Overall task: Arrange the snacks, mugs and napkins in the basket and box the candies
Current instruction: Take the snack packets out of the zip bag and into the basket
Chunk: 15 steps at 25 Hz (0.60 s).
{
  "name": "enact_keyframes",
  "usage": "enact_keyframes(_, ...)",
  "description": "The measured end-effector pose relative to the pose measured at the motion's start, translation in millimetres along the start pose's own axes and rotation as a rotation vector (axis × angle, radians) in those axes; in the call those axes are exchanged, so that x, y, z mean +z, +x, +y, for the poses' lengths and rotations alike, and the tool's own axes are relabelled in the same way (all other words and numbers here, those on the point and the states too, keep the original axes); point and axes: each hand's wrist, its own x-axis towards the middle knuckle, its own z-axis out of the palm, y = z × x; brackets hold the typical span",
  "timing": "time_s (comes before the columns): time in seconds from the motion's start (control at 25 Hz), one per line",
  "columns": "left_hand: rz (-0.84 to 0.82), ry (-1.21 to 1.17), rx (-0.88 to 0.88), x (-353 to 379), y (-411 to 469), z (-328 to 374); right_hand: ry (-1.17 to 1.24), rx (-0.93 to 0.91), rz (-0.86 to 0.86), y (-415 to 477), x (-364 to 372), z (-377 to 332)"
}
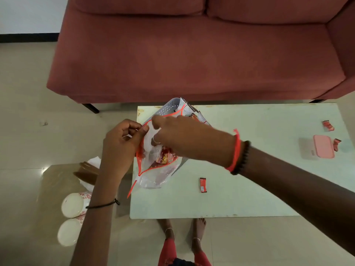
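Note:
A clear plastic bag (153, 179) with an orange zip edge lies over the grey perforated basket (169, 109) at the table's left end. Red snack packets show inside the bag. My left hand (119, 146) pinches the bag's left rim. My right hand (180, 137) grips the opposite rim, holding the mouth apart. Snack packets (194, 112) stand in the basket behind. A red candy (202, 185) lies on the table in front. Two more candies (328, 125) (336, 144) lie by the pink-lidded box (317, 148) at the right.
Two white flowered mugs (74, 205) (68, 232) lie on a low glass table (53, 181) at the left, with a brown object (86, 172) and white napkins (94, 161). A red sofa (192, 54) stands behind the pale table (249, 169). Bare feet (198, 231) show below.

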Motion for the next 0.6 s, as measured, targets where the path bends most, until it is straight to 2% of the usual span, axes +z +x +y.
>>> enact_keyframes(0.16,-0.013,0.036,-0.025,-12.8,13.8,-9.1,0.278,0.03,0.157,-14.2,-46.8,32.4)
enact_keyframes(0.32,0.05,-0.034,-0.13,-17.3,22.6,-14.4,0.824,0.213,0.372,-22.6,-75.6,66.1)
enact_keyframes(0.4,0.049,-0.051,-0.13,-18.1,27.9,-14.8,1.007,0.321,0.488,-13.5,-71.2,87.1)
enact_keyframes(0.52,0.081,-0.057,-0.147,-23.2,39.1,-17.8,1.014,0.595,0.631,16.0,-35.9,127.1)
enact_keyframes(0.6,0.104,-0.076,-0.154,-28.7,45.5,-20.8,0.904,0.788,0.575,40.0,7.0,152.9)
